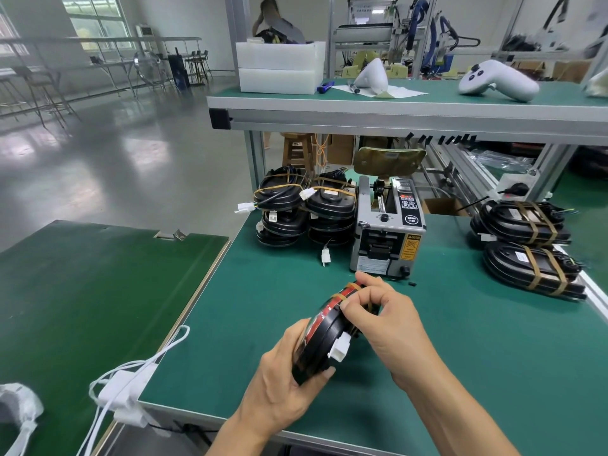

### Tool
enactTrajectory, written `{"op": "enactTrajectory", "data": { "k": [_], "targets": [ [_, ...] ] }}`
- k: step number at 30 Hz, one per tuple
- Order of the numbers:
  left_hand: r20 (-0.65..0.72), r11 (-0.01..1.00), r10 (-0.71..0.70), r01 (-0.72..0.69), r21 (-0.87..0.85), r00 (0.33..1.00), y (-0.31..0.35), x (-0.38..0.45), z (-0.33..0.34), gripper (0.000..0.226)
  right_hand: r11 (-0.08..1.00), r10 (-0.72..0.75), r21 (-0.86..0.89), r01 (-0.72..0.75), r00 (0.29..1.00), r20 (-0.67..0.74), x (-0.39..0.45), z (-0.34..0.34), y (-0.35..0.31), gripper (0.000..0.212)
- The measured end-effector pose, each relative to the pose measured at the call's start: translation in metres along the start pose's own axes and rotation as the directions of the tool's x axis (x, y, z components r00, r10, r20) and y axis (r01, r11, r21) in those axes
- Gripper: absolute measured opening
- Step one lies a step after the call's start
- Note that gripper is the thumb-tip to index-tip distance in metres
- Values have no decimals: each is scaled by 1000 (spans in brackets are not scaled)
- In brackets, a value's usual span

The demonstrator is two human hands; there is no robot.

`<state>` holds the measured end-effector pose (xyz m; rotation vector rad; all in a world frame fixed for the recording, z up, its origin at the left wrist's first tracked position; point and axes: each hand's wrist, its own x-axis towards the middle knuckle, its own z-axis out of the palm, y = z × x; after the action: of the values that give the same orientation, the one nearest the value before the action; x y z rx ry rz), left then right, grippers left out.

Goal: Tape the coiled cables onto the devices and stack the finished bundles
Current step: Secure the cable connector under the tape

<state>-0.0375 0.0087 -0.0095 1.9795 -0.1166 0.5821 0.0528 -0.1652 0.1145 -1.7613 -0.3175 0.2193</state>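
A glossy grey floor fills the upper left of the frame, catching light from tall windows in the far wall, with long tables and stools before them. A green-topped bench spans the lower centre under an aluminium-framed shelf. Another green table sits lower left.

Bare hands, bare forearms, no sleeves
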Motion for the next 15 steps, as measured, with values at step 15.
{"op": "enactTrajectory", "data": {
  "k": [15],
  "targets": [
    [17,1000,1,-1,-3,1000,-5,-2,0,72,993,-11,-114,12,1000,6,0,-2,-5,18]
  ]
}}
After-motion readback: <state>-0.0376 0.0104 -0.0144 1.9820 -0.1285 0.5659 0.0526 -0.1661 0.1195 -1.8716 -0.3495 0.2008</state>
